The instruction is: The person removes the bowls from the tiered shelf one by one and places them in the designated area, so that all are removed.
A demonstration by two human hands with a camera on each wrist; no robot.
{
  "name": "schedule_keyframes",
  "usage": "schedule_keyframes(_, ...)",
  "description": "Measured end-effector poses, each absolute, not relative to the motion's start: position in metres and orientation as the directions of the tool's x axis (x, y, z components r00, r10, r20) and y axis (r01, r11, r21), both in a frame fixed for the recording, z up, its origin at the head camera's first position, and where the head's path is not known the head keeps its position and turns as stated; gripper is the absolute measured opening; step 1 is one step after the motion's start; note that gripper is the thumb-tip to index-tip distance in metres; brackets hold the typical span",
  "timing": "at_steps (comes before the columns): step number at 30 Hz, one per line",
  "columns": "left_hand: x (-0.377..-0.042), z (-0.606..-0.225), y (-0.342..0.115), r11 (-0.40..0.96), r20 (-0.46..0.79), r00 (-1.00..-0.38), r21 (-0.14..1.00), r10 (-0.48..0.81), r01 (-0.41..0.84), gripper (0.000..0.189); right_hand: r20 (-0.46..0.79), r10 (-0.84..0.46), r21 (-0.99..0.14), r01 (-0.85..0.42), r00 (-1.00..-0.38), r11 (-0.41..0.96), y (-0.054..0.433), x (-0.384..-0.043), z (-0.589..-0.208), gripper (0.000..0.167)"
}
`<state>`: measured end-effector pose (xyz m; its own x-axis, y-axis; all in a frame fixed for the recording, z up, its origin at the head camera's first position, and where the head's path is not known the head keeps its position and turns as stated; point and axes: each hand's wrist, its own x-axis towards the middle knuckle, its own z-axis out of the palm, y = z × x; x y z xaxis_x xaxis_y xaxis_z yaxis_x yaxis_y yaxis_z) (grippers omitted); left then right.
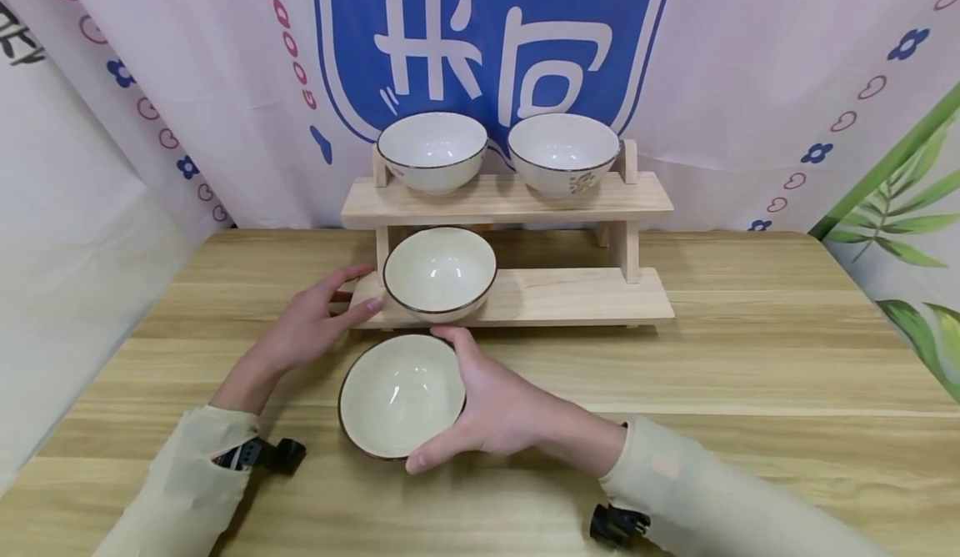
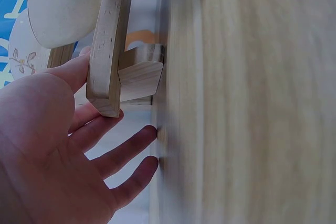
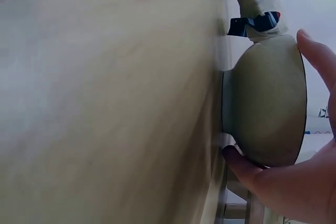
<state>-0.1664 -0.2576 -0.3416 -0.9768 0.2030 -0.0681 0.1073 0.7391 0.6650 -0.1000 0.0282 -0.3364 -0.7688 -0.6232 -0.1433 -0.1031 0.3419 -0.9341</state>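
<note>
The rack (image 1: 577, 297) holds three bowls (image 1: 439, 278); before it, seemingly on the table (image 1: 750, 357), a fourth bowl (image 1: 401, 398).

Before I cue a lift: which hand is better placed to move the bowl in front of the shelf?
Probably the right hand: it grips that bowl at its side, while the left hand holds the end of the lower shelf.

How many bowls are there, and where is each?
4: a left bowl and a right bowl on the top shelf; a third bowl toward the left of the lower shelf; a fourth bowl in the right hand. No others show.
</note>
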Motion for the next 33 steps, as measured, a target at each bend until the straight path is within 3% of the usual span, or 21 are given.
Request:
schedule_keyframes(15, -0.166, -0.342, -0.260, 0.744, -0.075, -0.976, 0.660, 0.202, 0.104, 0.076, -0.131, -0.618, -0.940, -0.101, -0.776, 0.327, 0.053, -0.107, -0.327, 0.119)
schedule_keyframes(33, -0.167, -0.344, -0.261, 0.736, -0.069, -0.976, 0.668, 0.206, 0.108, 0.075, -0.082, -0.511, -0.908, -0.147, -0.856, 0.392, 0.088, -0.124, -0.308, 0.117)
